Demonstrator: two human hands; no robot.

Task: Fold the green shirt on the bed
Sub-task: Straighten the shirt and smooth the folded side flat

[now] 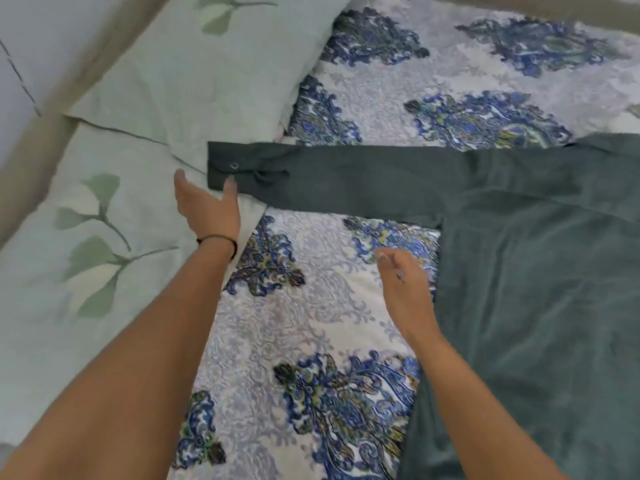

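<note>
One green shirt [536,289] flat on the bedspread [311,323]; sleeve [346,178] stretched to the pillows [121,220] at the bed's head edge | left hand [207,209] spread wide at the cuff [228,168], holding nothing; right hand [405,292] flat-fingered, empty, just beside the shirt's side | risk: lifting the cuff alone may drag and wrinkle the body

Shirt [540,289] right on bed [381,81]; sleeve [363,181] stretched left, cuff [225,164] on pillow [207,98].
</note>
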